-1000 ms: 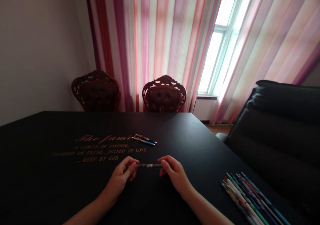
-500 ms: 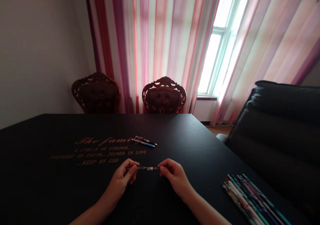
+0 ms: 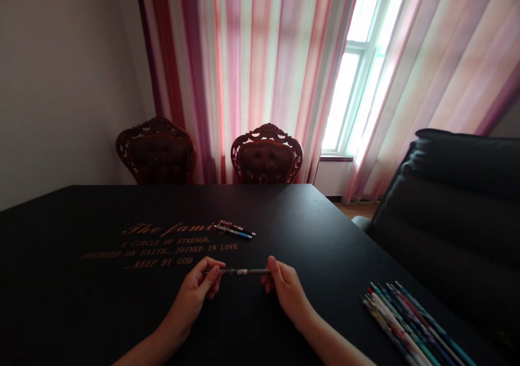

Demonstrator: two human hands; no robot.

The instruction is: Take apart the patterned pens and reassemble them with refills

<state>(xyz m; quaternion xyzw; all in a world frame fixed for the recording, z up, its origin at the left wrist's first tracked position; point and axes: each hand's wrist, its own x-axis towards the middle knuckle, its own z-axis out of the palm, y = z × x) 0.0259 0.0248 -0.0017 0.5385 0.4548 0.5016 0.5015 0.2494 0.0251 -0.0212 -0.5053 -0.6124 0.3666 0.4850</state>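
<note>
My left hand [image 3: 199, 285] is closed, pinching one end of a dark pen [image 3: 245, 272] between thumb and fingers. The pen lies level above the black table, with a grey barrel part to the right and a small light patterned band in the middle. At its right end is my right hand [image 3: 286, 287], thumb raised against the tip and fingers curled behind. Beyond the hands lie two pens side by side, one with a blue part [image 3: 239, 233] and one dark with a reddish pattern [image 3: 242, 229].
A row of several pens [image 3: 410, 317] lies at the right of the black table [image 3: 284, 209], which bears gold lettering. Two carved chairs [image 3: 266, 157] stand at its far edge. A black leather recliner [image 3: 459, 209] is at the right, near the window and striped curtains.
My right hand has shifted slightly right, to the pen's end, and its thumb has turned upward. More of the grey barrel shows. My left hand has barely moved.
</note>
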